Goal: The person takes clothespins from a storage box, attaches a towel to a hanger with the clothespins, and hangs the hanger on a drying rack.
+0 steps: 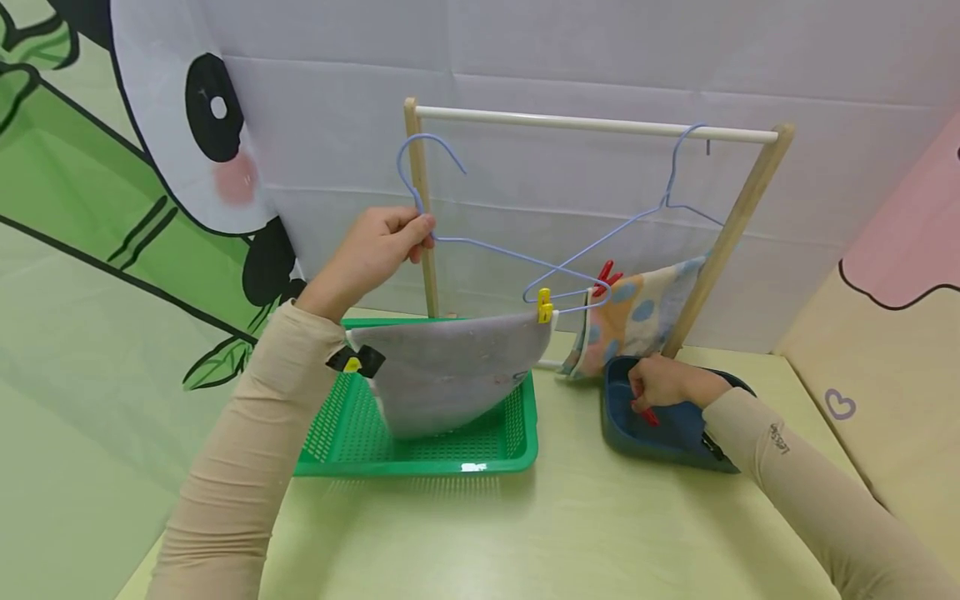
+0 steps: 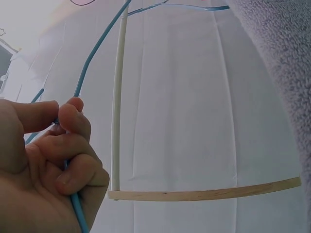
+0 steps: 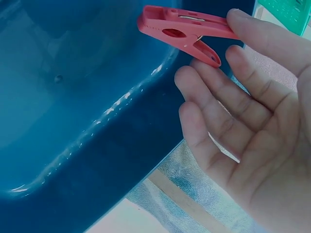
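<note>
Blue wire shows first in the head view: the hanger [image 1: 480, 242] is off the rack [image 1: 592, 122], its neck pinched by the left hand [image 1: 378, 250]. Grey cloth [image 1: 457, 371] hangs from it above the green basket [image 1: 375, 467], a yellow peg [image 1: 544, 307] at the upper right corner. On the rack's bar hooks a second hanger [image 1: 671, 175]; below it hangs a spotted cloth [image 1: 633, 312] with another red peg [image 1: 606, 279] at its edge. The right hand [image 1: 670, 382] reaches over the blue tray [image 1: 637, 450], a red peg [image 1: 647, 412] in its fingers.

In the left wrist view, thumb and curled fingers close round the wire; the grey cloth fills the right edge.

In the right wrist view, the red peg sits between thumb and fingertips above the tray, the remaining fingers loosely spread, palm uncovered.
</note>
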Demonstrator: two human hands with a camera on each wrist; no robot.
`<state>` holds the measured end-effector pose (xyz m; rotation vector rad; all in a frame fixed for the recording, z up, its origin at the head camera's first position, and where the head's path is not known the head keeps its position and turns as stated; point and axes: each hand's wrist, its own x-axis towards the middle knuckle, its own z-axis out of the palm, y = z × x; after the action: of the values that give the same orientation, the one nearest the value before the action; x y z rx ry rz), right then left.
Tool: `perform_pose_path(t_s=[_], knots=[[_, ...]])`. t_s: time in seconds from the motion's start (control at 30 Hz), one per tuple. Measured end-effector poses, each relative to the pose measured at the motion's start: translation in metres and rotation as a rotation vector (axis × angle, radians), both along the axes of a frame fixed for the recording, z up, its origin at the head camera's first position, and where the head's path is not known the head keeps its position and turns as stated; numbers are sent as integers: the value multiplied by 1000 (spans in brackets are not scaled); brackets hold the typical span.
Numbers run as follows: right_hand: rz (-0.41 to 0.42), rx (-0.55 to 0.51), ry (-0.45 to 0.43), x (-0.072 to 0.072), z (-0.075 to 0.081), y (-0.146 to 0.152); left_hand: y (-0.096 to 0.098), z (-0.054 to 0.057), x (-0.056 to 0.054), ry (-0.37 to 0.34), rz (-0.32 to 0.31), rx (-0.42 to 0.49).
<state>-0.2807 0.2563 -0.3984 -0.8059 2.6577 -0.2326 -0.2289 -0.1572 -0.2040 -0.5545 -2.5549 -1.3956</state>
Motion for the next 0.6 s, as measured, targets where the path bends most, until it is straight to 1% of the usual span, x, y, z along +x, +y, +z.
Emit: perform_pose_path(t_s=[0.13,0.33,0.5,0.6], knots=[[-6,0,-7,0,0,0,2,1,0,-3,-7,13],[11,-7,14,2,4,0,7,4,1,-7,3,19],[13,-19,32,3,8,-1,15,3,-1,1,-23,6],[16,-30,41,6,11,-2,18,1,-3,-16,-37,3]])
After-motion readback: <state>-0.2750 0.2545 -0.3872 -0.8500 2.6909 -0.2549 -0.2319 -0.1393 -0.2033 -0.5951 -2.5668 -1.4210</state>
